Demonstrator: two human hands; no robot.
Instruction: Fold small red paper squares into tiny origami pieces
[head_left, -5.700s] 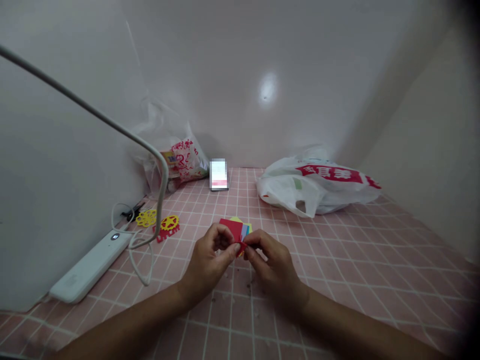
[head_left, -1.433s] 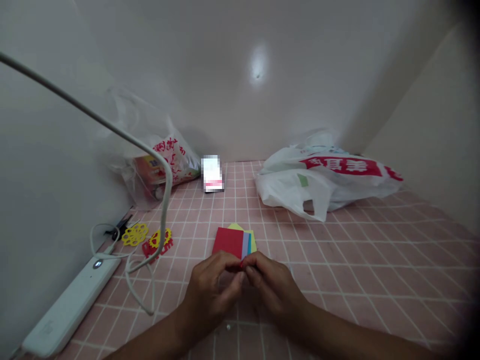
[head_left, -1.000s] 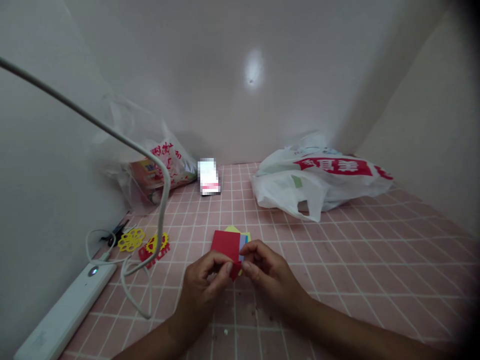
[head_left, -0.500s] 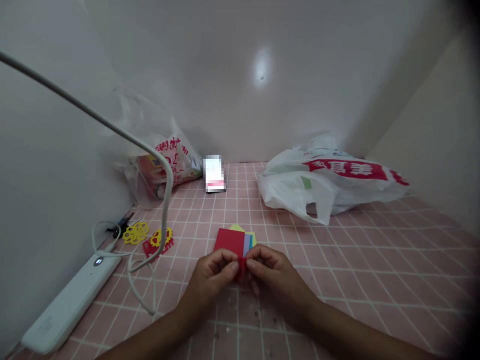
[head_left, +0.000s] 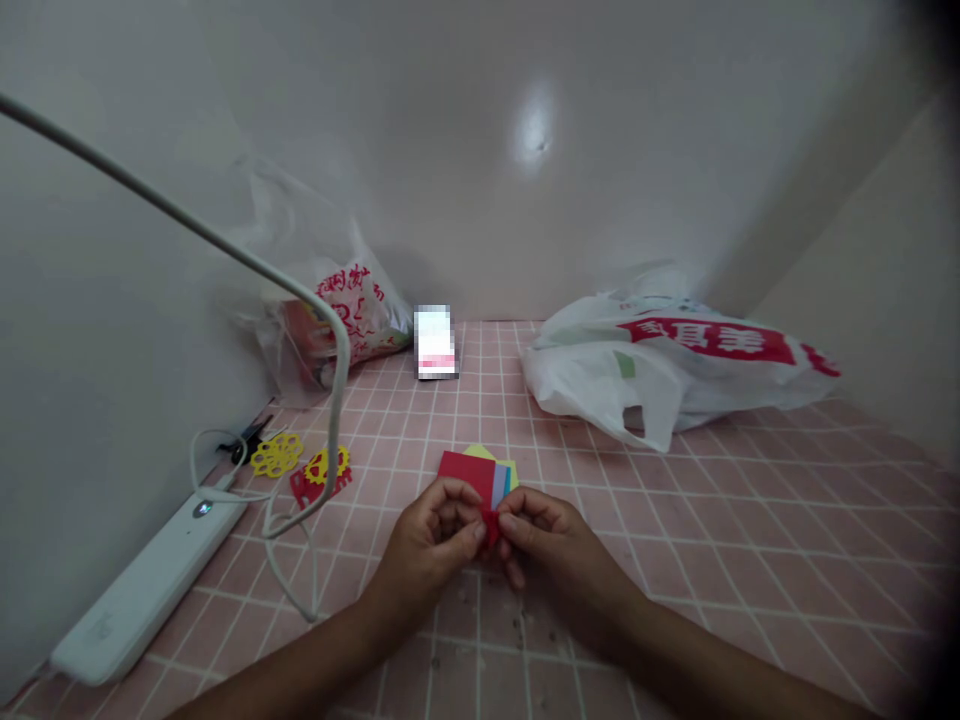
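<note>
A small red piece [head_left: 490, 526], perhaps folded paper, is pinched between my two hands at the front middle of the pink tiled surface. My left hand [head_left: 436, 530] grips its left side with thumb and fingertips. On its right side, my right hand [head_left: 551, 535] holds it in the same kind of pinch, lower fingers curled beneath. Fingers cover much of the piece. Just behind my hands lies a stack of coloured sheets, with a red sheet [head_left: 469, 476] on top and lilac, blue and yellow edges showing.
Yellow cut-outs [head_left: 277, 455] and a red one [head_left: 304, 487] lie left, by a looping white cable [head_left: 341, 370] and a white power strip [head_left: 150, 590]. Behind stand a bright-screened phone [head_left: 435, 342], a filled plastic bag [head_left: 352, 315] and a white bag [head_left: 585, 370].
The red piece looks more bunched between my fingertips, and less of it hangs below them. The whole view has shifted slightly. Both hands keep their pinch.
</note>
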